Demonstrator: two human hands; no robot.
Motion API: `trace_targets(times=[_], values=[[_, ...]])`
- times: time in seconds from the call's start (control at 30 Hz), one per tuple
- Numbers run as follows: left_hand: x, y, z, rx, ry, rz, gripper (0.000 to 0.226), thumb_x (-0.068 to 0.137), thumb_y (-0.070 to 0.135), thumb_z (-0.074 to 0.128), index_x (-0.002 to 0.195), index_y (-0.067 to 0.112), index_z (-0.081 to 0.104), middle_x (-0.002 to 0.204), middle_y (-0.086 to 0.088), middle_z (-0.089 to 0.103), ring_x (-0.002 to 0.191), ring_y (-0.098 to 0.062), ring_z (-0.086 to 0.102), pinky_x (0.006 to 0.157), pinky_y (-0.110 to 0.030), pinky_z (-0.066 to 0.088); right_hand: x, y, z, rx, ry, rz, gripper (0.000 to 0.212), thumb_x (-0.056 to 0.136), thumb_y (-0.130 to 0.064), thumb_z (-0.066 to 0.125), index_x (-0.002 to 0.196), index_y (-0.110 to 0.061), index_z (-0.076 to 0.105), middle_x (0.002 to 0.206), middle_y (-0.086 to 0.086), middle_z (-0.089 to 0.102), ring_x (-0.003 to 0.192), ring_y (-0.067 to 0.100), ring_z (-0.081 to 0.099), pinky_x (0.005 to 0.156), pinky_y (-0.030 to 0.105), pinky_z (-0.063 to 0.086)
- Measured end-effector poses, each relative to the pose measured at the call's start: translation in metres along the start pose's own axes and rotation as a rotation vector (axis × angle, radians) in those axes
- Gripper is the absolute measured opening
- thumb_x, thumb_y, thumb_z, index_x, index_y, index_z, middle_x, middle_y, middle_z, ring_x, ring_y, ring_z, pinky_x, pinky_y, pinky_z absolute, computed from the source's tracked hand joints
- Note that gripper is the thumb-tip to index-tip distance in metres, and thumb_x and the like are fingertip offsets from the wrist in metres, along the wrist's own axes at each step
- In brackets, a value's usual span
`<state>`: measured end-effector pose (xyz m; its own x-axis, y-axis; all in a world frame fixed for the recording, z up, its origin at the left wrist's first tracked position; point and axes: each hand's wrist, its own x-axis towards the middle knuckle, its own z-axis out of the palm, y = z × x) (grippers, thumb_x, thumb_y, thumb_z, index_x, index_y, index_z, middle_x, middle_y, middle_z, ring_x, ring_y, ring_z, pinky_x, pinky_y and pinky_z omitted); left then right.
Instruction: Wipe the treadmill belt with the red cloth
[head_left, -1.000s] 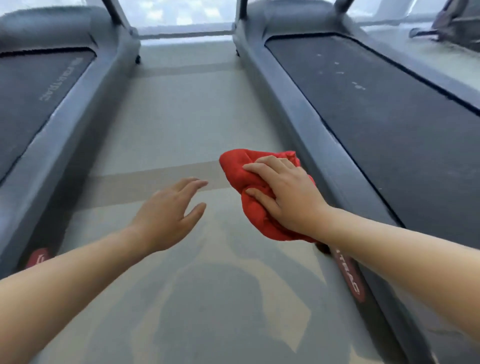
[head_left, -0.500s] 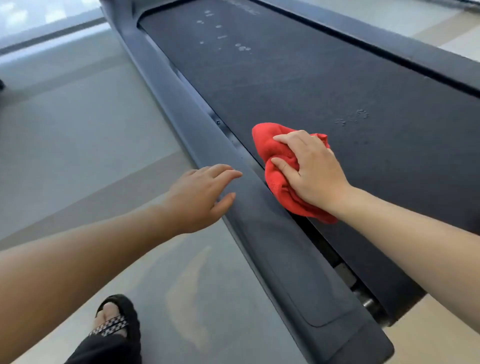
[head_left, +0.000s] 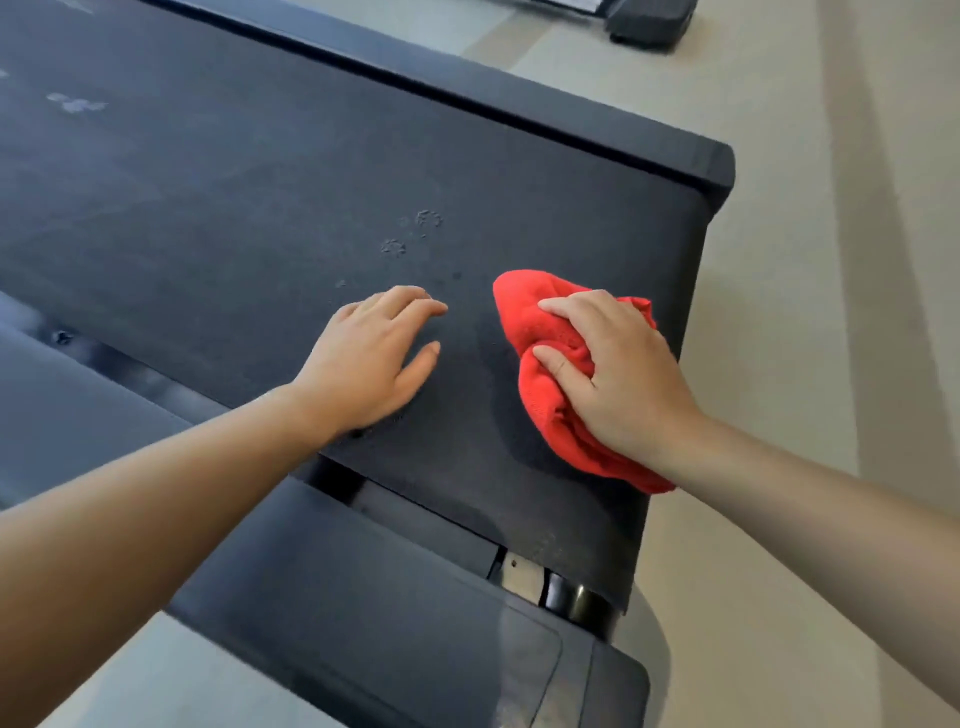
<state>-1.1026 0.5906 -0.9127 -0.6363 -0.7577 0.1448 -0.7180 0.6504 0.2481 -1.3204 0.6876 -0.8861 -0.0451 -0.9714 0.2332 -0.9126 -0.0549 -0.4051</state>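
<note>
Both hands have moved from the side rail onto the treadmill belt (head_left: 234, 208), where the right hand (head_left: 618, 374) grips the bunched red cloth (head_left: 545, 364) near the belt's rear end and the left hand (head_left: 369, 358) rests just beside it with fingers spread flat.

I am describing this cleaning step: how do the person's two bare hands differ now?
The left hand is open and flat, holding nothing; the right hand grips the bunched red cloth. The left hand is nearer the pale smudges than the right. Both are low over the dark textured treadmill belt.
</note>
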Motion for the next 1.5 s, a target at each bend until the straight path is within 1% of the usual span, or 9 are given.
trace_targets(times=[0.13, 0.23, 0.43, 0.6, 0.7, 0.8, 1.07, 1.23, 1.5], values=[[0.004, -0.022, 0.019, 0.014, -0.039, 0.048, 0.054, 0.086, 0.042, 0.034, 0.132, 0.016, 0.049, 0.143, -0.002, 0.043, 0.132, -0.023, 0.039, 0.107, -0.044, 0.03, -0.02, -0.027, 0.034, 0.026, -0.008, 0.091, 0.035, 0.092, -0.039, 0.053, 0.124, -0.025, 0.053, 0.125, -0.005, 0.053, 0.117, 0.02, 0.046, 0.09, 0.046, 0.042], [0.003, -0.032, 0.029, -0.033, -0.038, 0.024, 0.056, 0.086, 0.043, 0.035, 0.135, 0.019, 0.045, 0.145, 0.001, 0.04, 0.134, -0.02, 0.035, 0.11, -0.046, 0.024, -0.016, -0.036, 0.06, -0.12, 0.028, 0.138, 0.035, 0.091, -0.04, 0.052, 0.124, -0.025, 0.055, 0.123, -0.004, 0.053, 0.115, 0.021, 0.047, 0.082, 0.041, 0.042], [0.003, -0.032, 0.031, -0.054, -0.034, 0.028, 0.056, 0.085, 0.043, 0.034, 0.135, 0.02, 0.045, 0.145, 0.001, 0.039, 0.136, -0.02, 0.032, 0.11, -0.046, 0.021, 0.02, -0.034, 0.072, -0.254, 0.086, 0.394, 0.039, 0.095, -0.041, 0.043, 0.129, -0.023, 0.048, 0.13, -0.001, 0.049, 0.121, 0.024, 0.043, 0.089, 0.042, 0.038], [0.006, -0.031, 0.035, -0.127, -0.044, 0.039, 0.047, 0.09, 0.037, 0.04, 0.134, 0.022, 0.049, 0.145, -0.001, 0.04, 0.138, -0.024, 0.029, 0.111, -0.052, 0.017, -0.025, -0.052, 0.074, -0.355, 0.163, 0.377, 0.039, 0.088, -0.038, 0.054, 0.121, -0.018, 0.053, 0.112, 0.005, 0.056, 0.101, 0.031, 0.054, 0.069, 0.042, 0.045], [0.011, -0.015, 0.038, -0.174, -0.091, 0.065, 0.044, 0.091, 0.033, 0.046, 0.134, 0.027, 0.048, 0.147, 0.001, 0.038, 0.139, -0.021, 0.026, 0.112, -0.051, 0.013, -0.015, -0.041, 0.073, -0.347, 0.108, 0.407, 0.041, 0.09, -0.041, 0.049, 0.125, -0.019, 0.05, 0.121, 0.005, 0.052, 0.111, 0.029, 0.048, 0.079, 0.044, 0.043], [0.011, -0.005, 0.043, -0.083, -0.09, 0.132, 0.054, 0.087, 0.046, 0.03, 0.137, 0.031, 0.044, 0.147, 0.003, 0.037, 0.138, -0.02, 0.029, 0.111, -0.049, 0.016, 0.026, -0.021, 0.071, -0.359, 0.076, 0.488, 0.044, 0.094, -0.042, 0.041, 0.132, -0.019, 0.043, 0.131, 0.005, 0.045, 0.121, 0.028, 0.04, 0.087, 0.045, 0.039], [0.012, -0.003, 0.043, -0.054, -0.133, 0.113, 0.063, 0.083, 0.051, 0.016, 0.14, 0.035, 0.037, 0.151, 0.007, 0.029, 0.141, -0.016, 0.021, 0.113, -0.047, 0.011, -0.014, -0.024, 0.062, -0.338, 0.102, 0.459, 0.044, 0.092, -0.041, 0.046, 0.13, -0.019, 0.048, 0.125, 0.004, 0.051, 0.114, 0.029, 0.047, 0.082, 0.044, 0.043], [0.047, -0.006, 0.046, -0.095, -0.196, 0.162, 0.05, 0.092, 0.048, 0.03, 0.141, 0.041, 0.031, 0.154, 0.011, 0.02, 0.144, -0.013, 0.013, 0.114, -0.046, 0.008, -0.01, -0.011, 0.059, -0.285, 0.089, 0.476, 0.045, 0.094, -0.043, 0.042, 0.133, -0.02, 0.046, 0.135, 0.002, 0.047, 0.126, 0.024, 0.04, 0.095, 0.042, 0.038], [0.176, 0.023, 0.074, -0.056, -0.188, 0.039, 0.051, 0.096, 0.041, 0.035, 0.144, 0.028, 0.029, 0.156, 0.003, 0.02, 0.144, -0.018, 0.013, 0.112, -0.055, 0.007, 0.072, 0.069, 0.047, -0.294, 0.141, 0.506, 0.043, 0.097, -0.04, 0.038, 0.132, -0.016, 0.043, 0.133, 0.005, 0.046, 0.124, 0.027, 0.038, 0.09, 0.044, 0.037]])
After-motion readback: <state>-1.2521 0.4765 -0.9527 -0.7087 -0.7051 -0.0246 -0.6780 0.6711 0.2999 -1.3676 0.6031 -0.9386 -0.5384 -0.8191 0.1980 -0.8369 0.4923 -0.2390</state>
